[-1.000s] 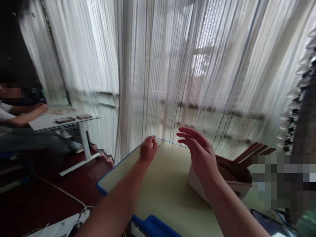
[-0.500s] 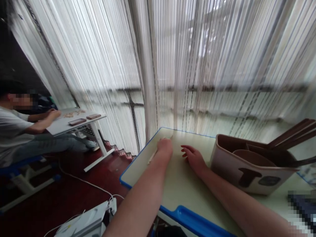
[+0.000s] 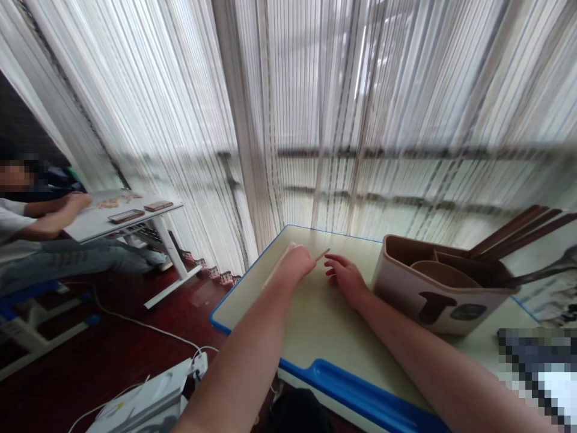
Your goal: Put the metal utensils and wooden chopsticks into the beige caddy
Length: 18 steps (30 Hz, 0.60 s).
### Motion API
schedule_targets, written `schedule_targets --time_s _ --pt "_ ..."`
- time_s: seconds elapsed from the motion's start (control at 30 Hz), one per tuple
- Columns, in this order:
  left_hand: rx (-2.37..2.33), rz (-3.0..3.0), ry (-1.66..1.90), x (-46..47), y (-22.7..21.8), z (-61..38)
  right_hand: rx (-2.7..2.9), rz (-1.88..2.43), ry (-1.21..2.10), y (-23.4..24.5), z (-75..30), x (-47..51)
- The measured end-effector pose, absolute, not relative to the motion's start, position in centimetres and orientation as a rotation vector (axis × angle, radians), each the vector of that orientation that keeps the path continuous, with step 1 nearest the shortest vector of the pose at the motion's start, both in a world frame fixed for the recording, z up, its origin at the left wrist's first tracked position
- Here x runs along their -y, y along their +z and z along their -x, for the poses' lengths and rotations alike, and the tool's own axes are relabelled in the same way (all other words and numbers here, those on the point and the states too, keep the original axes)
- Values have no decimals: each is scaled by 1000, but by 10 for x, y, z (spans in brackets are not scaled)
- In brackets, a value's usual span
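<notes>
My left hand (image 3: 297, 263) is closed around thin pale wooden sticks (image 3: 322, 255) on the cream table (image 3: 315, 325) with a blue edge. A stick tip pokes out to the right of the fist, and more of the sticks show to its left near the table edge. My right hand (image 3: 345, 276) lies on the table just to the right, fingers curled loosely and pointing at the stick tip, holding nothing that I can see.
A beige utensil caddy (image 3: 433, 297) with dark wooden utensils (image 3: 509, 231) stands at the right. Sheer striped curtains (image 3: 315, 120) hang behind the table. At the left another person (image 3: 40, 234) sits at a white desk (image 3: 112, 216). Cables and a white device (image 3: 148, 403) lie on the red floor.
Both hands came down from the air onto the table. My left hand closed on the sticks and a stick tip now shows beside it. The view swung right and down.
</notes>
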<state>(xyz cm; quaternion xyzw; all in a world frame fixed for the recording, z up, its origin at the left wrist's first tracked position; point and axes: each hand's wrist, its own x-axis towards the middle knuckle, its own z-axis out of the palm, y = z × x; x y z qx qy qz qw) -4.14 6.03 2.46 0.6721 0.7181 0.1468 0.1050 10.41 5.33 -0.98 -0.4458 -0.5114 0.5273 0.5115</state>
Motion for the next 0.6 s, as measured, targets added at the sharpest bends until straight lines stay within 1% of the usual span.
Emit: schedule_targets --time_s 0.1,0.2,0.33,0.6 --pt "-1904 -1933 445 -56 30 45 1150 1090 1249 -11 -105 -57" --pt "-1804 -1842 387 -49 37 46 1001 1112 1254 -13 -106 -63" --pt "-1656 -1748 292 -40 45 45 907 1035 1301 -17 -109 -68" --pt "-1482 -1757 300 -41 42 44 833 957 1279 -24 -112 -72"
